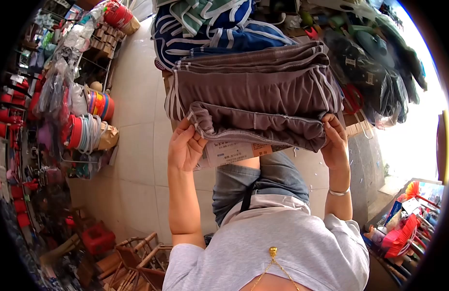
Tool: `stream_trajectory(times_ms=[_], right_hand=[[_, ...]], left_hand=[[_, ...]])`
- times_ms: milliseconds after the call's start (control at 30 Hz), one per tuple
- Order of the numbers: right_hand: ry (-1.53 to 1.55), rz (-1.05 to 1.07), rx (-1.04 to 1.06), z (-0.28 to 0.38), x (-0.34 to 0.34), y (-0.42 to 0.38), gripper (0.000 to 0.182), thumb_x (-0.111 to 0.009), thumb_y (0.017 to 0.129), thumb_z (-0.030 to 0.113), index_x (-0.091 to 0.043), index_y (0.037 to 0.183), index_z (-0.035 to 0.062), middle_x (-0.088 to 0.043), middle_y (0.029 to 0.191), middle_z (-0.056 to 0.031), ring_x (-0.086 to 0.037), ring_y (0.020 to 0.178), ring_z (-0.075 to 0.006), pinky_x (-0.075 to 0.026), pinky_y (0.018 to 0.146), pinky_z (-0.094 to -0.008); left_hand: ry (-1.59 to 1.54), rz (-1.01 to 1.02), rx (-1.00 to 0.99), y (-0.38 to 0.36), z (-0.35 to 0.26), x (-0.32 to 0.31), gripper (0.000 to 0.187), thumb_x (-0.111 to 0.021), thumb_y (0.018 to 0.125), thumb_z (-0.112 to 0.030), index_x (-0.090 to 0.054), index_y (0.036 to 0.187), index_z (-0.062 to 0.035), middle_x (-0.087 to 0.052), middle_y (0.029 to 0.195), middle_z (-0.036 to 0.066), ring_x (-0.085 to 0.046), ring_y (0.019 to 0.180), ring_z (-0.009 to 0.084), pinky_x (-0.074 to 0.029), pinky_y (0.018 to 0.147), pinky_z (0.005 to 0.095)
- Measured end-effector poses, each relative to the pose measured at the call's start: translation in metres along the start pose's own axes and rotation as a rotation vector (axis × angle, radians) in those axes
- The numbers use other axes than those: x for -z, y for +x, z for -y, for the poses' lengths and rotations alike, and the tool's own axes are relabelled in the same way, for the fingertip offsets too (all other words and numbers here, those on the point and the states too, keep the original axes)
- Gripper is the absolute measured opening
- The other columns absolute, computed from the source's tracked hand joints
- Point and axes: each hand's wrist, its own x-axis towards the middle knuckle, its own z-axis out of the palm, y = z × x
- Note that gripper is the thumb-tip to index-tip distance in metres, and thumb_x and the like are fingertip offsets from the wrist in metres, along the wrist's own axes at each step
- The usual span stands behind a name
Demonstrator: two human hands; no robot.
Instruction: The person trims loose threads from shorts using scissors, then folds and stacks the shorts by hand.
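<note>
Head view, left corner: the left hand (pixel 186 145), left of the frame's centre, is pinching the near left corner of a brown-grey, soft fabric garment with a pale-stitched, gathered band (pixel 282 125), thumb above and the other fingers curling beneath.
Right corner: the right hand (pixel 335 138), right of centre, is gripping the opposite end of that band between thumb and fingers; some fingertips are hiding behind the cloth.
Gathered band: it is lying directly between the two hands, its long axis running left to right across the middle of the frame; both hands are touching it, one at each end, so neither is nearer.
Opening: the band's two edges are standing apart, showing the inner side; whether this piece is joining the cloth behind it, I cannot tell.
Folded stack: brown-grey folded garments with white side stripes (pixel 244 87) are resting just beyond, toward the top of the frame.
Printed sheet: a pale, flat sheet with dark lettering and an orange patch (pixel 229 154) is showing just below the band.
Farther up: blue garments with white stripes (pixel 253 36) are lying behind the stack.
Upper right: dark goods in clear plastic bags (pixel 367 72) are piling beside it.
</note>
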Motion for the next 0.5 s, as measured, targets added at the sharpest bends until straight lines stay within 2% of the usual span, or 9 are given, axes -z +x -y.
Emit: stream_trajectory(times_ms=[167, 267, 300, 333, 400, 433, 500], right_hand=[[-0.087, -0.096, -0.007, -0.004, 0.002, -0.002, 0.014, -0.052, 0.098, 0.008, -0.056, 0.109, 0.0022, -0.062, 0.097, -0.0003, -0.059, 0.088, -0.0051, -0.048, 0.074, -0.0183], [-0.087, -0.026, -0.008, -0.003, 0.003, -0.005, 0.014, -0.053, 0.097, 0.008, -0.056, 0.11, 0.0027, -0.062, 0.096, -0.0002, -0.058, 0.086, -0.0042, -0.046, 0.072, -0.0174], [-0.084, -0.091, -0.019, -0.001, -0.007, -0.006, 0.014, -0.053, 0.097, 0.008, -0.057, 0.11, 0.0035, -0.061, 0.096, 0.0006, -0.058, 0.085, -0.0033, -0.045, 0.07, -0.0169], [-0.061, -0.072, -0.028, -0.002, -0.004, -0.006, 0.014, -0.053, 0.097, 0.008, -0.057, 0.11, 0.0034, -0.062, 0.096, 0.001, -0.058, 0.086, -0.0034, -0.045, 0.07, -0.017], [-0.056, -0.062, -0.022, -0.005, 0.005, -0.006, 0.013, -0.053, 0.097, 0.008, -0.057, 0.109, 0.0031, -0.062, 0.097, 0.0008, -0.058, 0.086, -0.004, -0.045, 0.07, -0.0174], [-0.055, -0.079, -0.012, -0.004, 0.002, -0.006, 0.013, -0.053, 0.097, 0.008, -0.057, 0.109, 0.0031, -0.062, 0.097, 0.0008, -0.058, 0.086, -0.004, -0.045, 0.07, -0.0174], [-0.039, -0.066, -0.018, -0.002, -0.007, -0.006, 0.014, -0.054, 0.097, 0.008, -0.057, 0.109, 0.003, -0.061, 0.097, 0.0013, -0.057, 0.088, -0.0038, -0.044, 0.073, -0.0182]], left_hand=[[0.218, -0.099, -0.049, -0.007, 0.006, -0.016, 0.033, -0.04, 0.097, 0.001, -0.048, 0.13, 0.0046, -0.058, 0.125, 0.02, -0.06, 0.114, 0.0287, -0.051, 0.098, 0.0412], [0.379, -0.068, -0.128, -0.014, 0.005, 0.001, 0.03, -0.047, 0.096, -0.002, -0.05, 0.126, 0.0022, -0.06, 0.121, 0.018, -0.062, 0.111, 0.0269, -0.052, 0.097, 0.0394], [0.596, -0.301, -0.221, -0.013, 0.011, -0.011, 0.025, -0.054, 0.095, -0.007, -0.054, 0.119, -0.0011, -0.063, 0.112, 0.013, -0.063, 0.1, 0.0228, -0.053, 0.09, 0.0361], [0.585, -0.283, -0.197, -0.011, 0.02, -0.014, 0.025, -0.054, 0.095, -0.007, -0.054, 0.119, -0.0011, -0.063, 0.112, 0.013, -0.063, 0.1, 0.0228, -0.053, 0.09, 0.0361], [1.317, -0.538, -0.754, -0.006, 0.035, -0.02, 0.023, -0.063, 0.09, -0.009, -0.058, 0.112, -0.0034, -0.064, 0.1, 0.009, -0.06, 0.09, 0.0189, -0.051, 0.081, 0.0344], [1.316, -0.521, -0.742, -0.003, 0.044, -0.027, 0.023, -0.063, 0.09, -0.009, -0.058, 0.112, -0.0034, -0.064, 0.1, 0.009, -0.06, 0.09, 0.0189, -0.051, 0.081, 0.0344], [1.723, -0.206, -1.125, 0.002, 0.068, -0.048, 0.022, -0.07, 0.083, -0.009, -0.062, 0.103, -0.0036, -0.063, 0.093, 0.006, -0.057, 0.085, 0.0187, -0.048, 0.076, 0.0348]])
